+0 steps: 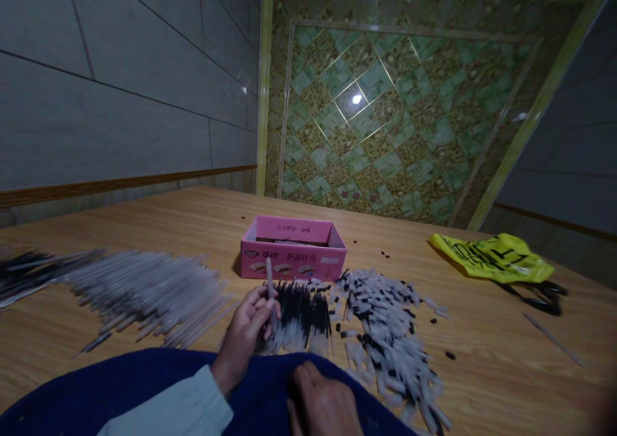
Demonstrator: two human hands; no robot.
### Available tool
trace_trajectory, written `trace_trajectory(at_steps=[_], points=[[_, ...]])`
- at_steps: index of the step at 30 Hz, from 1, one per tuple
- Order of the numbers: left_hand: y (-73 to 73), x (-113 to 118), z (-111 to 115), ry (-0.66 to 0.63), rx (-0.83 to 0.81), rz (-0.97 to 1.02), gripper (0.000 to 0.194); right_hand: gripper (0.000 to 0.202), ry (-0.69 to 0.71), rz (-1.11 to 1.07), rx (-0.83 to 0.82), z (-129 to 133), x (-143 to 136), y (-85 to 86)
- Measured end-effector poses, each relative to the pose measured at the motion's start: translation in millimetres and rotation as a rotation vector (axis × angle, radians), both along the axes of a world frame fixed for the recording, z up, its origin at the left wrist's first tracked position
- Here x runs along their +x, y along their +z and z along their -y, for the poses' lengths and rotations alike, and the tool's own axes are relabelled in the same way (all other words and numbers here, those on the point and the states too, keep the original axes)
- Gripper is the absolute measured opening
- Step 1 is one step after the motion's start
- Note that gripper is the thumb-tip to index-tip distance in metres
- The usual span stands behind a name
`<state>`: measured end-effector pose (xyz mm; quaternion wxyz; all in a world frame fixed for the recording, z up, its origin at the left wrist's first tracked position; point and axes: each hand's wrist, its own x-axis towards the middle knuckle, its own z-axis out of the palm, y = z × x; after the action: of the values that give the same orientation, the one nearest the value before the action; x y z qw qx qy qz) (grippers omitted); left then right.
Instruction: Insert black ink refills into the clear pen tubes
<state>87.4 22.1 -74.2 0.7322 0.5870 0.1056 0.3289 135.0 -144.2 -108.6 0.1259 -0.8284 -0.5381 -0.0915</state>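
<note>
carefully, perhaps — the left hand (248, 323) pinches a pale tube (270, 281) upright; a slack pinch could drop it. right fingers' state unclear.

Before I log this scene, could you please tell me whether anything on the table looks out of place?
One thin stick lies alone far right, apart from the others; small black pieces lie strewn outside the loose heap.
</note>
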Motion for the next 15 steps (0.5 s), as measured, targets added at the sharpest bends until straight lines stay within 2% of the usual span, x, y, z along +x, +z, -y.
trace_trajectory(at_steps=[6,8,9,11,13,15], points=[[-0.4,1,-2,-0.015,-0.065,0.019,0.019,0.027,0.048,0.013,0.025,1,13,-27.0],[-0.6,1,-2,-0.022,-0.122,0.039,0.018,0.024,0.057,-0.019,0.029,3,17,-24.8],[-1.0,1,-2,-0.028,-0.152,0.048,0.017,0.019,0.079,-0.050,0.039,4,17,-17.3],[-2.1,1,-2,-0.051,-0.215,0.069,0.015,0.008,0.154,-0.148,0.103,5,17,11.2],[-3.3,1,-3,-0.069,-0.275,0.094,0.014,0.022,0.225,-0.327,0.257,3,13,51.9],[-4.1,1,-4,-0.067,-0.347,0.110,0.015,0.032,0.222,-0.507,0.470,-1,9,89.6]])
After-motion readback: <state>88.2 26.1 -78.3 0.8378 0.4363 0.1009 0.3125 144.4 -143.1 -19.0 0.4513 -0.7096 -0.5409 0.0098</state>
